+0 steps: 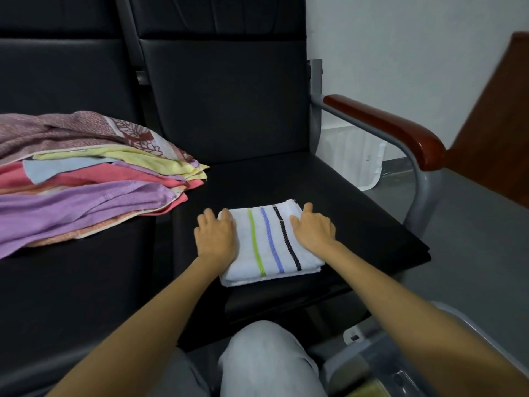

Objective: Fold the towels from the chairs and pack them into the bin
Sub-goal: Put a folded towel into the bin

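Observation:
A folded white towel (270, 245) with green, blue and black stripes lies on the black chair seat (357, 213) in front of me. My left hand (216, 234) rests flat on the towel's left edge, fingers spread. My right hand (313, 227) lies flat on its right side. Neither hand grips the cloth. A loose pile of towels (86, 179) in purple, pink, yellow, light blue and a patterned mauve sits on the neighbouring seat at the left. A clear plastic bin (380, 365) shows at the bottom right, partly behind my right arm.
The chair has a red-brown wooden armrest (392, 130) on a grey metal frame at the right. A white plastic container (355, 159) stands on the floor behind it. A brown wooden panel (498, 124) is at the far right. My knee in light trousers (266, 362) is below.

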